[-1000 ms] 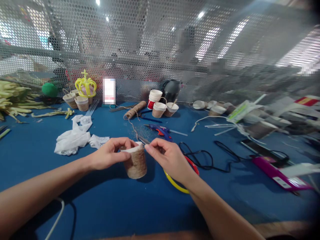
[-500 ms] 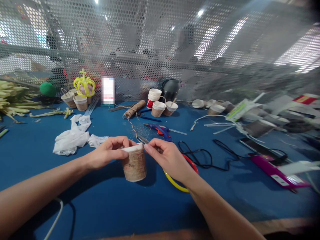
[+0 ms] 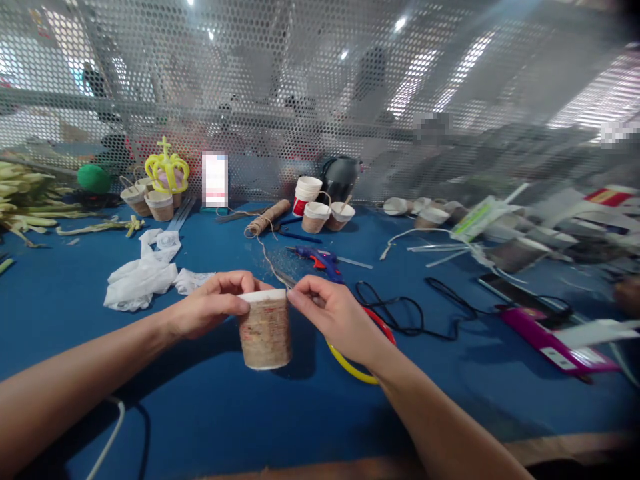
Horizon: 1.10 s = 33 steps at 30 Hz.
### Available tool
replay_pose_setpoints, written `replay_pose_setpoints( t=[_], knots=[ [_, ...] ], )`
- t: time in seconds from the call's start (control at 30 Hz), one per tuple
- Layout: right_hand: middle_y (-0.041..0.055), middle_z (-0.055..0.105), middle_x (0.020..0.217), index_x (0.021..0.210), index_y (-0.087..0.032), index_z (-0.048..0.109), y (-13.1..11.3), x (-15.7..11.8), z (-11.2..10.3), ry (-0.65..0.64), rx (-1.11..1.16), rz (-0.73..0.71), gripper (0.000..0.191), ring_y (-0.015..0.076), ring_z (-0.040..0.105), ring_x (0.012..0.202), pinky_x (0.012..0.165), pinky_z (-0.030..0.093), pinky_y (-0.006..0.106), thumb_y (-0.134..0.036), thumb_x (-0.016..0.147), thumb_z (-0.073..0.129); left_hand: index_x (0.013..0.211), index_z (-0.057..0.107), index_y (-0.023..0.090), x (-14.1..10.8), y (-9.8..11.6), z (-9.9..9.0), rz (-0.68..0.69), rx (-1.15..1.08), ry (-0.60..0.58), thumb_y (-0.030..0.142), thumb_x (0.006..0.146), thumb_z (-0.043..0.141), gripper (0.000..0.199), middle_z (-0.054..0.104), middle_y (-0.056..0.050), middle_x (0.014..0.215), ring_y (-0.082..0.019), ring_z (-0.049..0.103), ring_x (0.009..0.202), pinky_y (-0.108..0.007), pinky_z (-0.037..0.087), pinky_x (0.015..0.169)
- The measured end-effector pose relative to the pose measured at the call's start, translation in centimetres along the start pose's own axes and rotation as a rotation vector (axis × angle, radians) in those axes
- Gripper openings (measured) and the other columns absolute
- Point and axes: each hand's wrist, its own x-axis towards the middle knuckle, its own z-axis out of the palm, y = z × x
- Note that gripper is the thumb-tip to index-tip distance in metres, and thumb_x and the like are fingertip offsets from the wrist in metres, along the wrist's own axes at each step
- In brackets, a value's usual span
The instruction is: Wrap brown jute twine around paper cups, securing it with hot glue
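Note:
My left hand [image 3: 213,303] is closed on the rim of a paper cup [image 3: 266,333], thumb outside and fingers at the far side. The cup is upright, wrapped in brown twine with a white rim and base edge showing. My right hand [image 3: 333,313] pinches the twine [image 3: 269,259] at the cup's right rim. That strand runs back to a twine roll [image 3: 270,217] lying on the table. Partly hidden under my right hand and wrist are red and yellow loops [image 3: 350,367], with a grey blade-like piece beyond my fingertips; they look like scissors.
A blue and red glue gun [image 3: 320,261] lies beyond my right hand. White lace [image 3: 143,283] sits left. Wrapped cups [image 3: 316,217] and a yellow crown [image 3: 167,170] stand by the mesh screen. Black cable [image 3: 400,320] and a purple power strip [image 3: 550,340] are right.
The cup has turned slightly and now stands more upright, a little lower and to the left. Both hands keep their holds. A blurred hand-like shape shows at the far right edge.

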Motion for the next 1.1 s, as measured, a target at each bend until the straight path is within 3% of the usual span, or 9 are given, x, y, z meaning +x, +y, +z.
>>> replay_pose_setpoints(
  t=[0.2,0.4,0.6,0.77,0.97,1.1],
  knots=[
    [-0.0066,0.040,0.056,0.092,-0.019,0.053,0.1,0.0,-0.1,-0.066,0.156,0.031,0.018,0.0081,0.035,0.049,0.046,0.030,0.021,-0.032,0.080,0.051,0.061,0.051,0.014,0.0,0.1,0.0,-0.003,-0.055,-0.030,0.020,0.062,0.063,0.013,0.064,-0.009,0.096,-0.025,0.055,0.091,-0.036,0.039,0.077],
    [-0.0048,0.045,0.062,0.080,-0.019,0.055,0.3,0.1,-0.3,-0.225,0.258,0.022,0.012,0.0066,0.034,0.050,0.046,0.028,0.020,-0.031,0.080,0.052,0.064,0.056,0.014,0.1,0.1,0.0,0.032,-0.076,-0.103,0.020,0.063,0.062,0.009,0.064,-0.008,0.090,-0.027,0.051,0.100,-0.040,0.037,0.085],
    [-0.0054,0.042,0.061,0.074,-0.018,0.051,0.3,0.3,-0.8,-0.265,0.253,-0.018,0.016,0.0065,0.034,0.052,0.050,0.031,0.020,-0.033,0.081,0.052,0.064,0.053,0.014,0.2,-0.2,-0.7,0.017,0.015,-0.121,0.023,0.064,0.062,0.013,0.060,-0.011,0.101,-0.029,0.049,0.102,-0.042,0.037,0.086],
    [-0.0037,0.047,0.067,0.075,-0.018,0.051,0.3,0.4,-0.8,-0.245,0.165,-0.039,0.015,0.0080,0.041,0.059,0.057,0.035,0.021,-0.031,0.082,0.050,0.073,0.053,0.014,0.1,0.4,-0.7,0.021,0.305,-0.138,0.026,0.069,0.059,0.014,0.056,-0.010,0.104,-0.028,0.047,0.105,-0.040,0.036,0.089],
    [-0.0031,0.049,0.066,0.078,-0.018,0.052,0.3,0.0,-0.1,-0.254,-0.010,-0.004,0.015,0.0092,0.042,0.059,0.054,0.036,0.021,-0.030,0.084,0.047,0.075,0.052,0.014,-0.1,0.7,0.3,0.049,0.842,-0.066,0.022,0.070,0.059,0.012,0.056,-0.005,0.089,-0.019,0.053,0.087,-0.033,0.039,0.083],
    [-0.0034,0.051,0.064,0.076,-0.019,0.053,-0.1,-0.2,0.2,-0.237,-0.142,-0.042,0.013,0.0087,0.043,0.057,0.054,0.035,0.021,-0.027,0.085,0.046,0.077,0.053,0.014,-0.1,0.5,1.0,0.077,0.969,-0.018,0.017,0.070,0.055,0.008,0.056,-0.004,0.083,-0.016,0.053,0.079,-0.028,0.042,0.074]
  ],
)
